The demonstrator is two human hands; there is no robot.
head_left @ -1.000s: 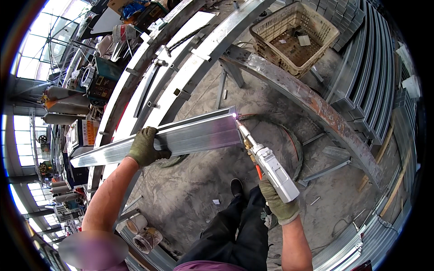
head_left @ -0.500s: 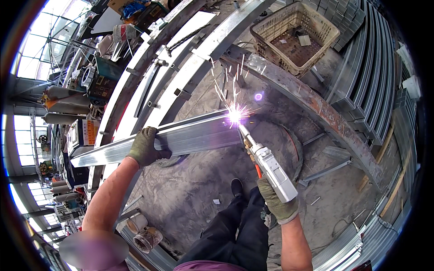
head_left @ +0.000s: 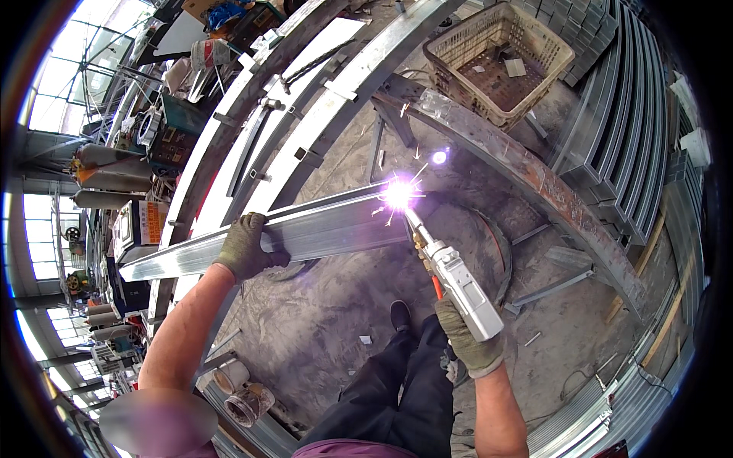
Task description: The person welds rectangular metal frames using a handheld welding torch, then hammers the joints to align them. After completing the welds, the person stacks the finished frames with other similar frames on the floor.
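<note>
My left hand [head_left: 248,248], in an olive work glove, is closed round a long silver metal profile [head_left: 328,227] that slants up to the right. In my gloved right hand [head_left: 469,336] is a white handheld welding gun [head_left: 462,286], gripped by its handle. The gun's nozzle points up and left at the profile's right end. A bright white-violet flare with sparks [head_left: 398,195] burns there and hides the spot where nozzle and metal meet. The left part of the profile lies across a pale steel frame [head_left: 286,183].
A rusty steel beam [head_left: 527,172] on legs runs along the right. Beyond it stand a dirty plastic crate [head_left: 450,72] and stacked metal profiles [head_left: 603,145]. Dirty buckets [head_left: 248,404] sit at lower left. A cable [head_left: 504,252] loops over the floor near the gun.
The flare stays at the profile's right end, while the tall spray of sparks has shrunk to shorter streaks. The gun has shifted barely, if at all; both hands keep their grips.
</note>
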